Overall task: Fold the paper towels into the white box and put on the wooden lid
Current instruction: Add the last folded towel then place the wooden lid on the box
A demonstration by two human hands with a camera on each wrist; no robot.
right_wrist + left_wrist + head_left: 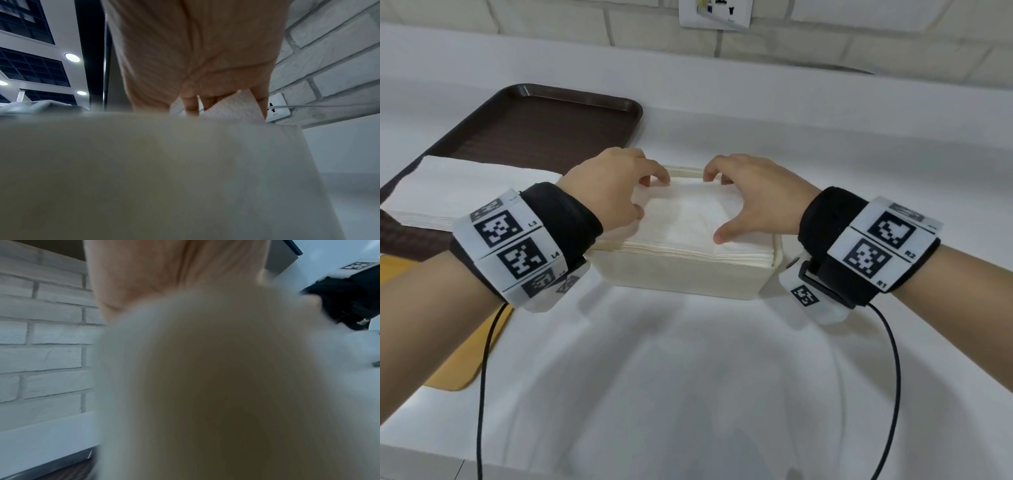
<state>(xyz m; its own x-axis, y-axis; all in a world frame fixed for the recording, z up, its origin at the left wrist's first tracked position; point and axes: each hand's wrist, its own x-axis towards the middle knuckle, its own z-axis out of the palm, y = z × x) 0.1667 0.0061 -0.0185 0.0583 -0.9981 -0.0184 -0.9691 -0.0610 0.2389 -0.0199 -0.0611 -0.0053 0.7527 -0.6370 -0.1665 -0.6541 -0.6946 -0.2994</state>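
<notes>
Peeking between right hand [195, 56] fingers [191, 105]: paper towels [236, 107], wrist-view only.

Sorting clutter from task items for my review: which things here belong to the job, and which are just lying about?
Job: white box, folded paper towels in it, spare towel stack, wooden lid, left hand, right hand.
Lying about: brown tray, wall socket.
</notes>
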